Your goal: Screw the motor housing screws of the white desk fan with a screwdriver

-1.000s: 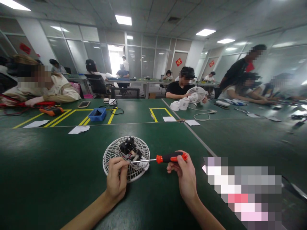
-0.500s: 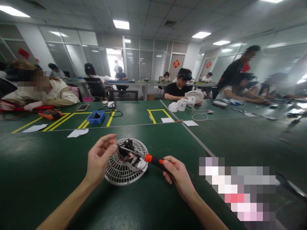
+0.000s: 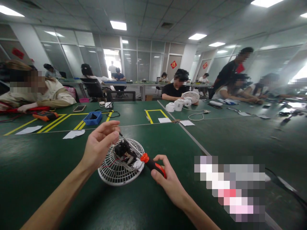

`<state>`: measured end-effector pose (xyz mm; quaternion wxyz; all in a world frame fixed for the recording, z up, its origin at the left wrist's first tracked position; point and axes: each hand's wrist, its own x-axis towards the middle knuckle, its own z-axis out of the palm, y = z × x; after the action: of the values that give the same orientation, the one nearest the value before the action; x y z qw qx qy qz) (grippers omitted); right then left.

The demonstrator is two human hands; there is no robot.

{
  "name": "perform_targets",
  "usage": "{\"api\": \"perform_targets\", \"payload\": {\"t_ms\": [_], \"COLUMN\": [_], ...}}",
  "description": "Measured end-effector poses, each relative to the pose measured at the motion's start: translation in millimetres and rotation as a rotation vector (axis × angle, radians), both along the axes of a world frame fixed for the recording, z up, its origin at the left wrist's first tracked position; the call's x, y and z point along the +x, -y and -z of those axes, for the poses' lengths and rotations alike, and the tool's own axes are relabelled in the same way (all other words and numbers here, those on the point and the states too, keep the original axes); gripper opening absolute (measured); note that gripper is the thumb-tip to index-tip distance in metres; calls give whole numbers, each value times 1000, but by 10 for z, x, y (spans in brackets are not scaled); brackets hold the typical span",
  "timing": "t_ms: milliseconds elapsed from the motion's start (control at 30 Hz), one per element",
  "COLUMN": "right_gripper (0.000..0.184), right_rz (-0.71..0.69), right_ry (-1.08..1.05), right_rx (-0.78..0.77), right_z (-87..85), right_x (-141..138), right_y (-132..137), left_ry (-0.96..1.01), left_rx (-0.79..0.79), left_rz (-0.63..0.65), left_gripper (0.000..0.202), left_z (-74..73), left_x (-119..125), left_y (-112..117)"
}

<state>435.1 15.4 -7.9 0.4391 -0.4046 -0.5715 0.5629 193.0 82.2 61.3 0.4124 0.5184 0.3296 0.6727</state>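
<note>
My right hand [image 3: 169,180] grips a screwdriver [image 3: 151,164] by its black and red handle, the shaft slanting up to the left. At the shaft's tip, my left hand [image 3: 102,140] has its thumb and fingers brought together; anything between them is too small or hidden to make out. Below both hands a round white fan grille [image 3: 115,180] lies on the green table. A black motor [image 3: 122,148], loose wires and a white plastic part [image 3: 138,164] sit on the grille. The shaft passes above the motor.
Beyond my left hand stand a blue bin [image 3: 93,118] with dark parts and a paper slip [image 3: 74,134]. A phone [image 3: 79,108] and an orange-black meter [image 3: 45,116] lie farther left. Across the table, a person [image 3: 176,89] handles another white fan [image 3: 190,96].
The screwdriver's tip has risen away from the motor, and my left hand has moved up with it. My right hand's grip on the handle has shifted. The view has turned slightly right.
</note>
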Motion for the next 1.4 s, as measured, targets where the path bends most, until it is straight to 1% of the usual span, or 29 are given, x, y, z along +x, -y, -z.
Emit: {"api": "perform_targets", "payload": {"t_ms": [100,200,267,400,533,667,767,967,1200,1267,1400], "right_gripper": [35,32,33,45,49,51,54,56,54,54,56], "right_rz": [63,130,145,139,111,75,64,-12,-37,-65,-165], "right_ry": [135,231,273,323,313,265,225,99,70,58,41], "right_rx": [126,228,257,279,247,218,166,17,-31,-44,-89], "right_z": [-15,-36,-51,-66,-51,-23,-10,17,49,51,77], "right_x": [17,50,76,117,131,135,136,131,152,155,140], "right_y": [-1,-34,-57,-79,-81,-87,-98,-137,-179,-182,-177], "left_ry": [31,79,97,101,126,137,132,82,17,-1,-37], "left_rx": [-5,-41,-60,-78,-99,-102,-109,-125,-120,-116,-116], "left_rz": [20,36,53,104,118,123,109,97,93,107,171], "left_gripper": [31,32,34,34,33,35,37,38,40,41,42], "left_z": [41,92,120,153,195,268,305,308,338,350,394], "left_x": [15,41,60,91,104,111,110,77,13,8,42], "left_y": [-34,-57,-58,-30,-8,-8,4,56,71,75,67]}}
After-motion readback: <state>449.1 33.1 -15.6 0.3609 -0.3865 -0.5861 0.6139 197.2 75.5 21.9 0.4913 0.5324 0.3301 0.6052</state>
